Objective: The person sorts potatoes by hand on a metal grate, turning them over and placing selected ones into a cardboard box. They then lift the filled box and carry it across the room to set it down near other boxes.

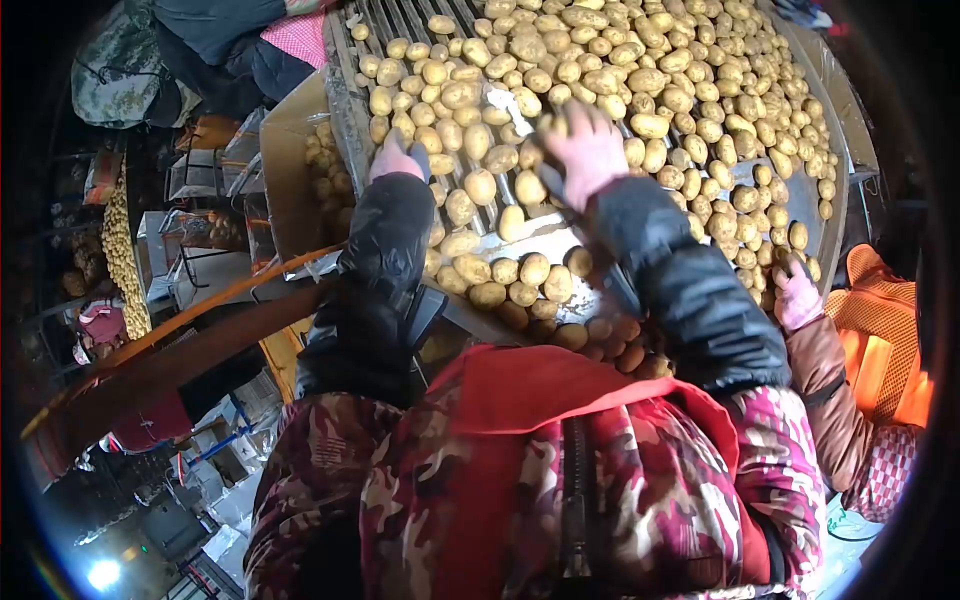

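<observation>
My left hand (398,160), in a pink and grey work glove, rests at the left edge of a slatted sorting table, touching potatoes (460,95). Its thumb stands apart from the fingers, and I see nothing held in it. Farther right, my right hand (583,150), in a similar glove with dark fingertips, reaches over the potatoes with its fingers spread. It is slightly blurred. Between my hands several potatoes (481,186) lie on the metal slats (490,217). Nearer to me, more potatoes (522,280) gather at the table's front edge.
A cardboard box (300,160) holding potatoes stands left of the table. At the right, a co-worker's gloved hand (797,293) touches potatoes, beside an orange mesh garment (880,340). Another person (215,40) is at the upper left. An orange-brown bar (190,310) crosses the left side.
</observation>
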Available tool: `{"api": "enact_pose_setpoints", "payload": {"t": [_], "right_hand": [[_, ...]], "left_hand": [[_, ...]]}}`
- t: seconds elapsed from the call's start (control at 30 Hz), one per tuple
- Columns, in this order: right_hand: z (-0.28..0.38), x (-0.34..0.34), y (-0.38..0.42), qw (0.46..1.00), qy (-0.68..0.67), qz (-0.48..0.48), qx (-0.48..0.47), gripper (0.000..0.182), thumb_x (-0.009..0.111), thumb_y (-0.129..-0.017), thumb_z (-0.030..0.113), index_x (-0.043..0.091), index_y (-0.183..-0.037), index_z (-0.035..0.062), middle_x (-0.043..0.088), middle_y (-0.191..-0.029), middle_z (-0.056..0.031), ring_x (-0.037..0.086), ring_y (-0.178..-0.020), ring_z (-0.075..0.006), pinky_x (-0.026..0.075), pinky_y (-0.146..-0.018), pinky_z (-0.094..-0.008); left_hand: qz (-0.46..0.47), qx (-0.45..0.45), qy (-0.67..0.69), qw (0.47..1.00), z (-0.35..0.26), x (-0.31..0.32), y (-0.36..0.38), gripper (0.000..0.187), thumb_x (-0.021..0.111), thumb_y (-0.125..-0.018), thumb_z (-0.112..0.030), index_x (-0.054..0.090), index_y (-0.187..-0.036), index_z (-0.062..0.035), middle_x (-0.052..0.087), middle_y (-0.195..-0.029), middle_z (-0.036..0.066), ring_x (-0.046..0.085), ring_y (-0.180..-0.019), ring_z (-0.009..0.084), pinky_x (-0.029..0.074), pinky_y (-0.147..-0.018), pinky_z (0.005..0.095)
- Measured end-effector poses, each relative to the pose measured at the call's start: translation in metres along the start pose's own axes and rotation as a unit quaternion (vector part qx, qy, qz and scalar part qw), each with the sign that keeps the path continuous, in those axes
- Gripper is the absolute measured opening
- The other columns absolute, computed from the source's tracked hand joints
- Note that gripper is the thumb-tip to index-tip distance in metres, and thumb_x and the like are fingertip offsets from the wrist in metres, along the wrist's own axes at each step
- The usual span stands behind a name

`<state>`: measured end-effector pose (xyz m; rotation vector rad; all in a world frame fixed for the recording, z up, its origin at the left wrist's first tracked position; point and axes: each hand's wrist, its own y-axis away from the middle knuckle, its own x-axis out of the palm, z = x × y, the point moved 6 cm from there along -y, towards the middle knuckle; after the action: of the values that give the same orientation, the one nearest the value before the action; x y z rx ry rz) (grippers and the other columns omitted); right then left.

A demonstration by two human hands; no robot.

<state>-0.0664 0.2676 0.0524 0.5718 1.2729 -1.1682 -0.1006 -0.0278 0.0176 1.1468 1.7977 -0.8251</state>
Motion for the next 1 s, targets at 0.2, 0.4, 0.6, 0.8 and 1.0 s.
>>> {"api": "enact_pose_setpoints", "payload": {"t": [0.2, 0.4, 0.6, 0.8, 1.0], "right_hand": [[-0.004, -0.025, 0.105, 1.000, -0.004, 0.015, -0.020, 0.043, 0.076, -0.082, 0.034, 0.068, -0.120, 0.0162, 0.055, -0.133, -0.0246, 0.055, -0.124, -0.0442, 0.046, -0.100, -0.0578], [-0.064, -0.031, 0.157, 0.982, 0.148, 0.005, 0.113, 0.043, 0.059, -0.090, 0.017, 0.063, -0.131, 0.0312, 0.051, -0.146, -0.0133, 0.051, -0.134, -0.0373, 0.031, -0.118, -0.0574], [0.023, 0.010, 0.156, 0.999, 0.004, 0.039, 0.017, 0.057, 0.069, -0.091, 0.035, 0.058, -0.142, 0.0135, 0.050, -0.149, -0.0221, 0.047, -0.137, -0.0436, 0.027, -0.120, -0.0596], [0.085, 0.010, 0.160, 0.990, -0.003, 0.128, -0.058, 0.062, 0.069, -0.091, 0.037, 0.055, -0.143, 0.0043, 0.062, -0.135, -0.0210, 0.055, -0.130, -0.0379, 0.030, -0.118, -0.0559], [0.091, 0.010, 0.160, 0.994, 0.029, 0.051, -0.096, 0.053, 0.072, -0.085, 0.025, 0.059, -0.132, 0.0048, 0.066, -0.125, -0.0177, 0.058, -0.122, -0.0347, 0.029, -0.117, -0.0594]], "left_hand": [[0.060, -0.051, 0.224, 0.971, 0.007, 0.008, 0.007, 0.056, 0.076, -0.089, -0.027, 0.060, -0.136, -0.0019, 0.072, -0.118, 0.019, 0.069, -0.107, 0.0319, 0.054, -0.094, 0.0404], [0.189, -0.062, 0.623, 0.757, -0.012, 0.013, 0.077, 0.053, 0.061, -0.099, -0.006, 0.043, -0.149, -0.0023, 0.068, -0.116, 0.013, 0.066, -0.103, 0.0214, 0.055, -0.095, 0.0323], [0.349, -0.140, 0.661, 0.649, 0.000, -0.078, 0.198, 0.037, 0.048, -0.107, -0.014, 0.053, -0.143, -0.0092, 0.063, -0.098, 0.002, 0.061, -0.092, 0.0105, 0.057, -0.086, 0.0291], [0.315, -0.144, 0.599, 0.722, 0.157, -0.077, 0.262, 0.036, 0.055, -0.104, -0.027, 0.057, -0.138, -0.0158, 0.064, -0.114, 0.006, 0.064, -0.092, 0.0198, 0.056, -0.079, 0.0353], [-0.028, -0.193, 0.398, 0.896, 0.327, -0.150, 0.297, 0.033, 0.058, -0.105, -0.027, 0.059, -0.130, -0.0060, 0.064, -0.126, 0.007, 0.058, -0.119, 0.0241, 0.046, -0.107, 0.0398]]}}
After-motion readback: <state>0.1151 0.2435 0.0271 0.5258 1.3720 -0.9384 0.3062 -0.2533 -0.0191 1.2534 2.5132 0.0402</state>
